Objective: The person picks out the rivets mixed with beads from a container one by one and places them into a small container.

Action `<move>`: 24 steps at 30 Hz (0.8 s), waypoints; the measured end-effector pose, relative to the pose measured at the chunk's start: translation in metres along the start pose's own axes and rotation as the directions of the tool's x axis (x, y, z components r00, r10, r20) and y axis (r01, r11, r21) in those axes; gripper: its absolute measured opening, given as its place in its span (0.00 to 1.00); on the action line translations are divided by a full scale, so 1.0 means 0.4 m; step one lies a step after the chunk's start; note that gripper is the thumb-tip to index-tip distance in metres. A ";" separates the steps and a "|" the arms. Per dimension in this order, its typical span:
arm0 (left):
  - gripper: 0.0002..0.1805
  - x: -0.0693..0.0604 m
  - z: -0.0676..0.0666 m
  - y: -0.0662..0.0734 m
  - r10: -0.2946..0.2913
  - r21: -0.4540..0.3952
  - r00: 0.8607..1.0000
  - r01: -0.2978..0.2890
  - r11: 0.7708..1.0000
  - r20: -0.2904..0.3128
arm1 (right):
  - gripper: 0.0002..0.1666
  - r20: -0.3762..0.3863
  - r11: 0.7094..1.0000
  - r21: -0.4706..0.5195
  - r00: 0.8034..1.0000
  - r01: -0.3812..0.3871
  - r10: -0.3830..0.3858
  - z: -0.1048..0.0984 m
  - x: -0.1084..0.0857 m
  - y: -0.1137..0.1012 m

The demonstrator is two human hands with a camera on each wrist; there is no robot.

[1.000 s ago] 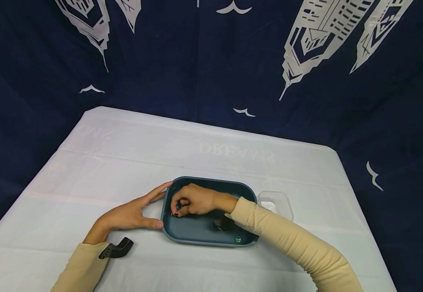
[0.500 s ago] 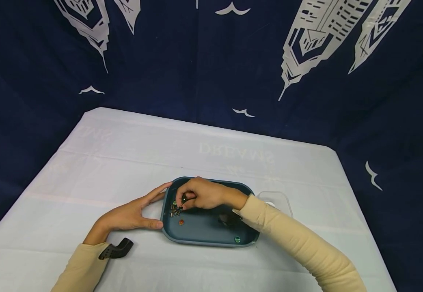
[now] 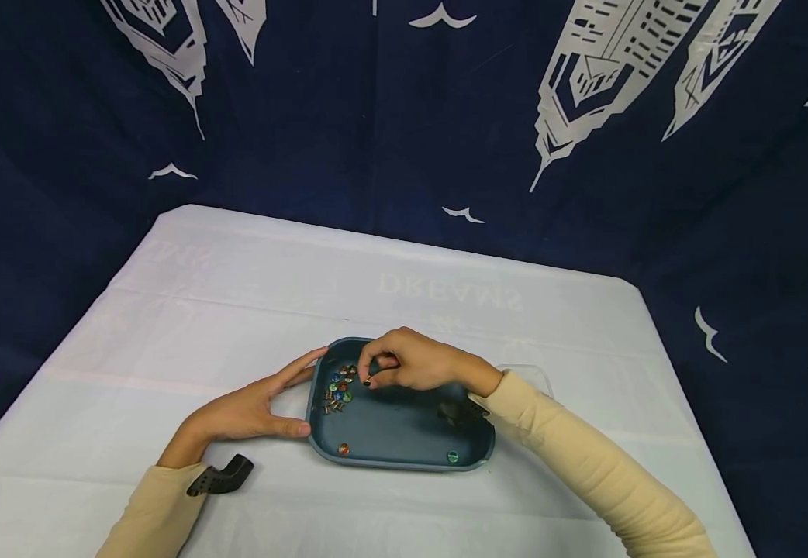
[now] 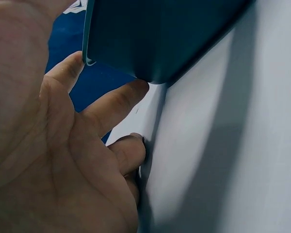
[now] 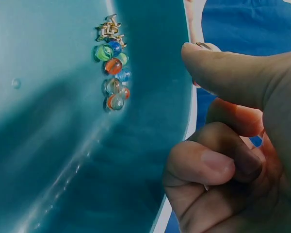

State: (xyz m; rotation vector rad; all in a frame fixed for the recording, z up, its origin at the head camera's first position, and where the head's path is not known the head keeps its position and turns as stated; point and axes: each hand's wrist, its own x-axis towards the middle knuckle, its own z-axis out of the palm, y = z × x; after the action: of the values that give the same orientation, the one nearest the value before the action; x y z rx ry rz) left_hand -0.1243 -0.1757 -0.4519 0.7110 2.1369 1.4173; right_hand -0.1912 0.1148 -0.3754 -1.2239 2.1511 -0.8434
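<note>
A blue-grey tray (image 3: 404,438) holds a row of glass marbles (image 3: 343,386) near its left end, with small brass-coloured screw-like pieces (image 3: 334,405) beside them. An orange marble (image 3: 344,449) lies by the near left corner, a green marble (image 3: 452,457) by the near right corner. My left hand (image 3: 257,407) touches the tray's left side with straight fingers and thumb. Over the tray, just right of the marbles, my right hand (image 3: 411,360) has its index finger and thumb tips close together. Whether anything sits between them is hidden; the other fingers (image 5: 199,167) are curled in.
A clear plastic container (image 3: 528,377) stands right of the tray, partly behind the right forearm. White cloth (image 3: 236,333) covers the table, with a dark blue printed curtain (image 3: 376,116) behind it. Black devices (image 3: 221,476) are worn on the wrists.
My right hand has lifted back and to the right, off the left end, uncovering the marbles and brass-coloured pieces. The orange marble has rolled toward the near edge. My left hand stays put.
</note>
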 end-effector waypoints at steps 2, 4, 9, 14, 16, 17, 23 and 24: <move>0.57 0.000 0.000 0.000 -0.001 0.000 1.000 0.001 1.000 -0.002 | 0.06 -0.008 1.000 0.003 1.000 -0.003 0.003 -0.007 -0.008 -0.001; 0.57 0.000 0.000 0.000 0.000 0.004 1.000 0.000 1.000 -0.007 | 0.06 -0.019 1.000 0.005 1.000 -0.004 0.004 -0.014 -0.017 -0.002; 0.57 0.000 0.002 -0.002 -0.003 0.000 1.000 0.003 1.000 -0.009 | 0.04 -0.045 1.000 0.007 0.999 -0.028 0.029 -0.032 -0.041 -0.002; 0.57 0.000 0.001 -0.004 -0.002 0.002 1.000 0.002 1.000 -0.014 | 0.04 -0.054 0.998 0.019 0.996 -0.065 0.066 -0.043 -0.065 0.006; 0.57 -0.001 0.000 -0.005 0.003 0.002 1.000 -0.003 1.000 -0.016 | 0.04 -0.055 0.997 0.025 0.996 -0.070 0.071 -0.043 -0.075 0.012; 0.57 -0.001 0.000 -0.006 0.005 0.001 1.000 -0.005 1.000 -0.016 | 0.04 -0.055 0.997 0.030 0.996 -0.071 0.072 -0.043 -0.080 0.015; 0.57 0.002 0.002 -0.010 0.032 -0.013 0.999 -0.032 0.999 -0.009 | 0.05 -0.077 0.996 0.047 0.994 -0.076 0.079 -0.044 -0.119 0.034; 0.57 0.003 0.002 -0.010 0.036 -0.014 0.999 -0.036 0.999 -0.008 | 0.05 -0.083 0.996 0.047 0.993 -0.080 0.083 -0.045 -0.126 0.035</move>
State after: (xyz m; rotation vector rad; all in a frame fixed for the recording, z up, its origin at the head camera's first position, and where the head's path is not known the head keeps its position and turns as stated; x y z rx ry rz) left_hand -0.1252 -0.1757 -0.4562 0.7432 2.1280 1.4540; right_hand -0.1888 0.1694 -0.3670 -1.0893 2.2216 -0.9171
